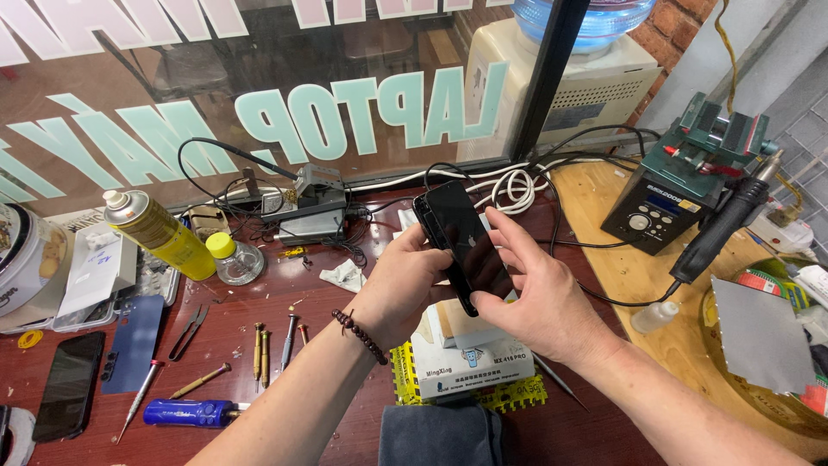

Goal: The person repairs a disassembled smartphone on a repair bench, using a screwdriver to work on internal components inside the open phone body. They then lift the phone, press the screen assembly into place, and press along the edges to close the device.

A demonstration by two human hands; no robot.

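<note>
Both my hands hold a black smartphone (466, 242) tilted above the workbench, its dark glass facing me. My left hand (405, 280), with a bead bracelet on the wrist, grips its left edge from behind. My right hand (539, 298) clasps the right edge, thumb at the lower end and fingers spread along the side. Under the phone lies a white box (470, 362) on a yellow mat (500, 397).
Screwdrivers (259, 349), tweezers (190, 332), a blue tool (194, 412), a yellow spray can (159, 233) and a small bottle (233, 259) lie left. Another phone (69, 384) and a blue back cover (134, 341) lie far left. A hot-air station (660, 207) with its handpiece (720, 229) stands at the right.
</note>
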